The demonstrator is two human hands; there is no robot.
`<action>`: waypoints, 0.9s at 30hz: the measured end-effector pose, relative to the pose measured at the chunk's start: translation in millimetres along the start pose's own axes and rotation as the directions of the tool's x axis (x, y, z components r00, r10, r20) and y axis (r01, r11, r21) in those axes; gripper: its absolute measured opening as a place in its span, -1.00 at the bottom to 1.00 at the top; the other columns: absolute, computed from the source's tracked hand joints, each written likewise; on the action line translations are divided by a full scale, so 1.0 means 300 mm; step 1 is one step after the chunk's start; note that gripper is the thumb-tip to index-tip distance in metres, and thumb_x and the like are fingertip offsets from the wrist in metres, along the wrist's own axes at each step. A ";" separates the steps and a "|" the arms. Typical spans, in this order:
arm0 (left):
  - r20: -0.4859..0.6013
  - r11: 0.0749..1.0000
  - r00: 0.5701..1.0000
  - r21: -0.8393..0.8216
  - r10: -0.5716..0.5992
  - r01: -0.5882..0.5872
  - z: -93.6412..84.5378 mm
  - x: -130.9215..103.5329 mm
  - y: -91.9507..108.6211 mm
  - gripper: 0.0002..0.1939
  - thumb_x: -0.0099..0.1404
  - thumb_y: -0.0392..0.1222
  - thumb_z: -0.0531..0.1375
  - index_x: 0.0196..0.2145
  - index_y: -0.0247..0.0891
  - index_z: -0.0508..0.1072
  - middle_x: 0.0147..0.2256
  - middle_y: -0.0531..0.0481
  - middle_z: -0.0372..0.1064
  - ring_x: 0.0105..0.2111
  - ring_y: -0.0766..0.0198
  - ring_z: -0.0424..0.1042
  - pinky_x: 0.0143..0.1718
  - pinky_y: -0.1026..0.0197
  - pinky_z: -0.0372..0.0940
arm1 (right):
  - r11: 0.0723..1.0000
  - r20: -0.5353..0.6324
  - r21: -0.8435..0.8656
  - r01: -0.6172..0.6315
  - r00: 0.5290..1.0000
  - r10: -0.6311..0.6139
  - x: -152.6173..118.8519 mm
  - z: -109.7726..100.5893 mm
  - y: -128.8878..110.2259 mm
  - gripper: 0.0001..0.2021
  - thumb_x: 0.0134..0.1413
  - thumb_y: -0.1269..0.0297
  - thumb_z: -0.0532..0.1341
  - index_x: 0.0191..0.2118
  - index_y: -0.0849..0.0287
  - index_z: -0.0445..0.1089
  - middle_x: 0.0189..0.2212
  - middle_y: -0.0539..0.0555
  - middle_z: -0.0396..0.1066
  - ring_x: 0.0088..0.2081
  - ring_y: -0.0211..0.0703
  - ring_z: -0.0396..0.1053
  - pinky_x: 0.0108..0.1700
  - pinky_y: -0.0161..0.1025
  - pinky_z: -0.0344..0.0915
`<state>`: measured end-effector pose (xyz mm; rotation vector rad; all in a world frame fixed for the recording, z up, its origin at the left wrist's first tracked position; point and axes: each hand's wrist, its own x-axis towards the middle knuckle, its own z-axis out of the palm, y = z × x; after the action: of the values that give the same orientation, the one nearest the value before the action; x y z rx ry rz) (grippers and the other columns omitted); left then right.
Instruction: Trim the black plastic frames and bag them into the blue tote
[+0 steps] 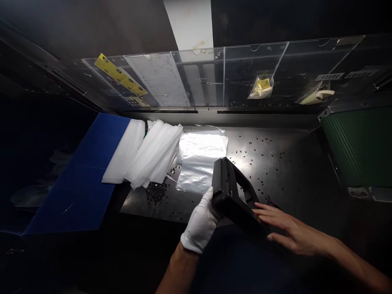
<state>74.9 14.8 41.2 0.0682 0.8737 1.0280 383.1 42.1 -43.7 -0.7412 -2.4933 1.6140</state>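
My left hand (201,222), in a white glove, is closed round the near left side of a black frame-like part (228,192). The part is held tilted above the front edge of the metal table (294,163). My bare right hand (283,228) has its fingers stretched out against the part's right side. Behind the part lies a stack of clear plastic bags (199,159). A dark tool (269,201) with a bit of red lies just beyond my right fingers, partly hidden.
White foam sleeves (156,153) lie left of the bags, beside a blue panel (82,171). Small black chips (157,192) are piled and scattered on the table. A green ribbed belt (361,143) stands at the right. Clear pockets (200,77) line the back.
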 end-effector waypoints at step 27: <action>0.356 0.468 0.924 0.798 0.144 -0.380 0.033 -0.040 -0.154 -0.51 0.57 -0.02 -0.06 0.32 -0.18 0.33 0.15 -0.23 0.45 0.30 -0.05 0.27 0.39 -0.14 0.11 | 0.358 -0.096 0.923 -0.140 0.818 0.567 0.257 -0.076 -0.072 -0.54 0.37 -0.01 0.20 0.20 0.15 0.49 0.06 0.21 0.56 0.02 -0.06 0.54 0.05 -0.12 0.49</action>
<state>112.0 -16.4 34.9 1.2186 1.0998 0.7384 315.1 87.8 -29.4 -1.2809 -0.8713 2.2382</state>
